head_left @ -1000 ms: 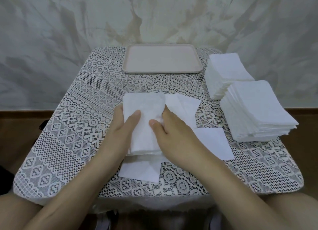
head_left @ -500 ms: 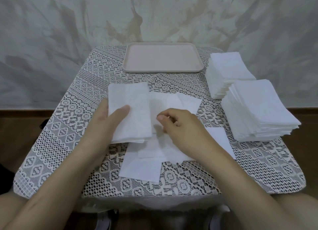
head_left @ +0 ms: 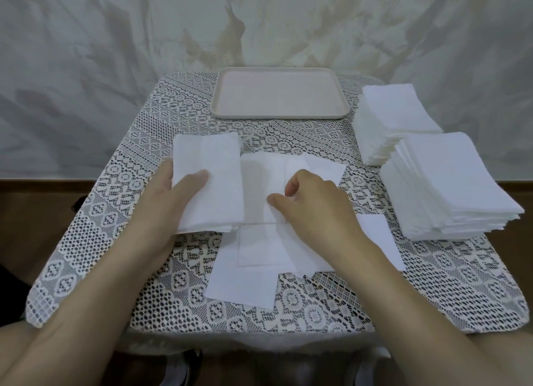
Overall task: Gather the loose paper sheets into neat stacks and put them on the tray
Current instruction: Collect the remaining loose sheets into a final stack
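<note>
Stack (head_left: 215,180) moved left, gripped by left hand (head_left: 168,202); fingers (head_left: 274,205) of right hand (head_left: 315,209) pinch a loose sheet (head_left: 258,188).

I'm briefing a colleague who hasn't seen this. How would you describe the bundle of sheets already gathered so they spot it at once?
On the lace-covered table, find the tray; before its left corner the left hand holds a thin stack, thumb on top. Unlike the two tall piles at the right edge and the loose sheets mid-table, it is thin, squared and in hand.
</note>
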A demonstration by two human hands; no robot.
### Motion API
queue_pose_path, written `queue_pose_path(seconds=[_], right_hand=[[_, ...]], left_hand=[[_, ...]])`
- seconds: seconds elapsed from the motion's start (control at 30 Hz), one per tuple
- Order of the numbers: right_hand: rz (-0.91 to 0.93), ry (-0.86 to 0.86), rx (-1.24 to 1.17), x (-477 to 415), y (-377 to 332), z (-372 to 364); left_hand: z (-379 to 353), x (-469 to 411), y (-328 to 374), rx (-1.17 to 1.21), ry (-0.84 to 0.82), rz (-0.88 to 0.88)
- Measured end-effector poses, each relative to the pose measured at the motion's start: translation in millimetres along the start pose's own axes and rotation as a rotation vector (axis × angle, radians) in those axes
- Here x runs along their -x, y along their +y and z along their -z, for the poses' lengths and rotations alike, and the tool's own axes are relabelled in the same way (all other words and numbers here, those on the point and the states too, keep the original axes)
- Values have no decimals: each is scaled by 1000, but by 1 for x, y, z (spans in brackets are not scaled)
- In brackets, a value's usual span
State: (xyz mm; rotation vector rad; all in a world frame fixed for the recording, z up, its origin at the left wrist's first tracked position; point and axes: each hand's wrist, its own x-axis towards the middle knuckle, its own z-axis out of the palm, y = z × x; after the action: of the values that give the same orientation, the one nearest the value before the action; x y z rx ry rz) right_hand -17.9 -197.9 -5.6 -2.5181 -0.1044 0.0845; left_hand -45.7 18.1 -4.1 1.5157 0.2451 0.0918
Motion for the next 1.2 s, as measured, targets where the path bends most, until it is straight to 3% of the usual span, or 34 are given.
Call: queue_pose_path(seconds=[0.33, 1.2], right_hand=[[-71, -45, -375, -10, 29, 28], [-19, -14, -193, -26, 2, 4]], left_hand=[[0, 1, 1, -4, 8, 13], [-4, -2, -3, -14, -4, 29]])
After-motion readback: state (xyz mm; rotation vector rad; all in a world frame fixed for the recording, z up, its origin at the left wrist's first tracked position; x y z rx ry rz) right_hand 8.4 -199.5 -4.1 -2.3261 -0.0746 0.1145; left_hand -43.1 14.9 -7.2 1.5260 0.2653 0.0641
